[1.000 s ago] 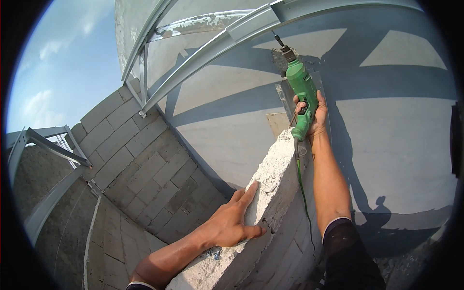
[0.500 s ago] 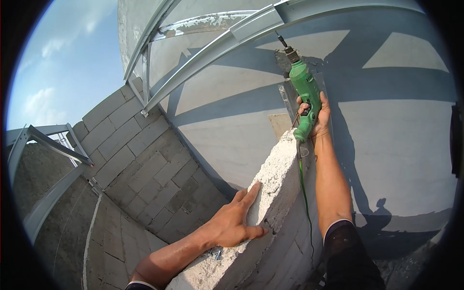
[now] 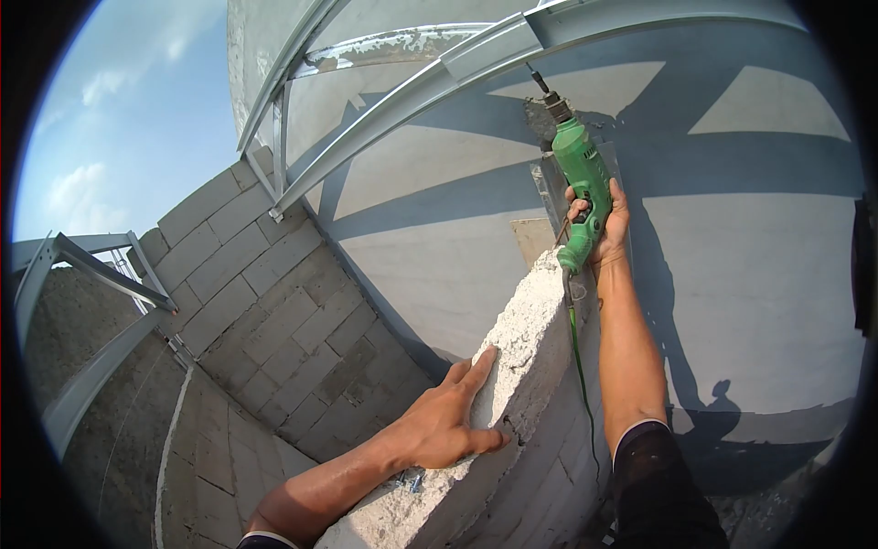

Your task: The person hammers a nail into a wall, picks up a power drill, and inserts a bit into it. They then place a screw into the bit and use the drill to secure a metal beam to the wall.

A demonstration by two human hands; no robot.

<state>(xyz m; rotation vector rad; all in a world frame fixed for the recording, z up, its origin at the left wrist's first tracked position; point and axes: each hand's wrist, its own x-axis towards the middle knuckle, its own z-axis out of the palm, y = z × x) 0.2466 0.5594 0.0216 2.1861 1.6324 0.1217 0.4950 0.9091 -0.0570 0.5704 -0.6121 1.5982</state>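
Observation:
A green power drill [image 3: 582, 165] is gripped by my right hand [image 3: 605, 222], its bit pointing up and slightly left, close below the long metal beam [image 3: 402, 105]. Its green cord [image 3: 582, 384] hangs from the handle. My left hand [image 3: 448, 416] rests on the rough top of the block wall [image 3: 526, 320], fingers spread, thumb over the side edge. Several small screws [image 3: 412, 479] lie on the wall top beside my left wrist.
A grey block wall [image 3: 265, 265] stands to the left, with metal truss pieces [image 3: 96, 242] at the far left. A large grey plastered wall [image 3: 741, 274] with shadows fills the right. A brownish board piece [image 3: 532, 240] is behind the wall's far end.
The view has shifted very slightly. My right hand still holds the drill near the beam, and my left hand remains on the wall top.

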